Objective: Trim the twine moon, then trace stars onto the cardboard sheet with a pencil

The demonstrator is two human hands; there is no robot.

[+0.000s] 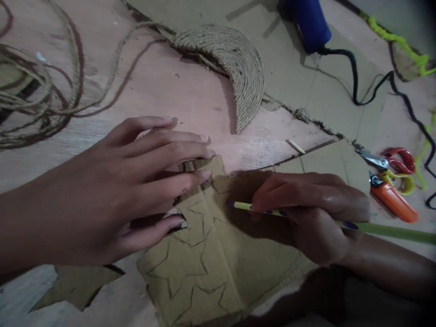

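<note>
My left hand (136,181) lies with fingers stretched out and a little apart, its fingertips on the upper end of a brown cardboard sheet (269,272). A small dark-edged piece shows beside the thumb; the fingers hide most of it. My right hand (309,209) is closed round a slim yellow-green pencil (243,206) with purple spots. Its dark tip is at the cardboard, just right of the drawn lines. Several star outlines (184,263) are marked on the sheet. At lower left, partly under my left forearm, is a cut cardboard star (76,284).
A rope-covered crescent (238,59) lies at the top, its twine leading to a loose coil (44,100) at left. A blue tool (311,22) with a black cord, red-yellow scissors (395,163) and an orange-handled cutter (395,200) lie to the right. Yellow yarn (395,36) is at upper right.
</note>
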